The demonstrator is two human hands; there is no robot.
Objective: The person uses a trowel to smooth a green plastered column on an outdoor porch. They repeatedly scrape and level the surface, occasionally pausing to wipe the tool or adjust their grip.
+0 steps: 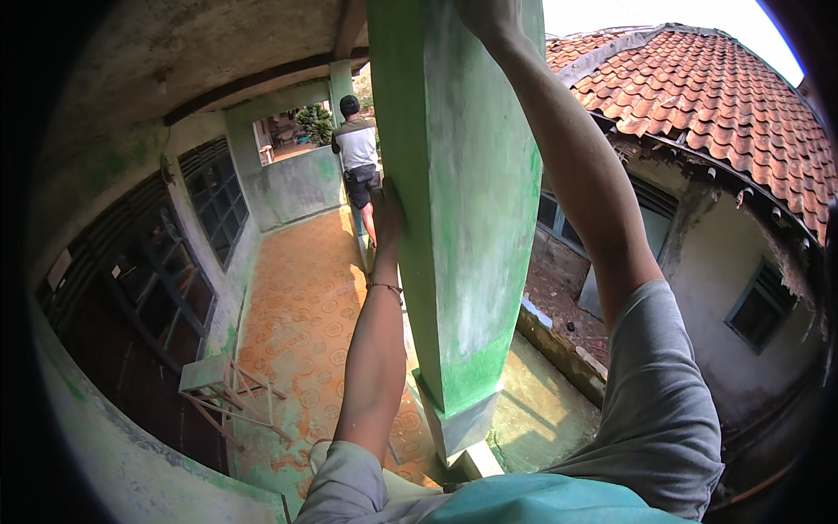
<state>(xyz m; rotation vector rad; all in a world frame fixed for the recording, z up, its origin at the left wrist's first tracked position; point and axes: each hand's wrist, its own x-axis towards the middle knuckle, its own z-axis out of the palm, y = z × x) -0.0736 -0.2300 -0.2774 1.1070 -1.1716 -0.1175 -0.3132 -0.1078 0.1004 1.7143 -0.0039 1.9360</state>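
A square green pillar (476, 218) rises in front of me, its right face streaked with whitish, faded patches and its lower band a brighter green. My left hand (387, 210) is at the pillar's left side and seems to rest against it; its fingers are hard to make out. Stretched high up, my right hand (491, 19) is at the pillar's upper part, cut off by the top of the picture. Its fingers and anything in them are out of sight.
Down on the left, a small wooden stool (208, 374) stands on the orange patterned tile floor (301, 306). Another person (356, 153) stands farther along the porch by a low wall (297, 188). To the right are a tiled roof (707, 87) and a low ledge (563, 349).
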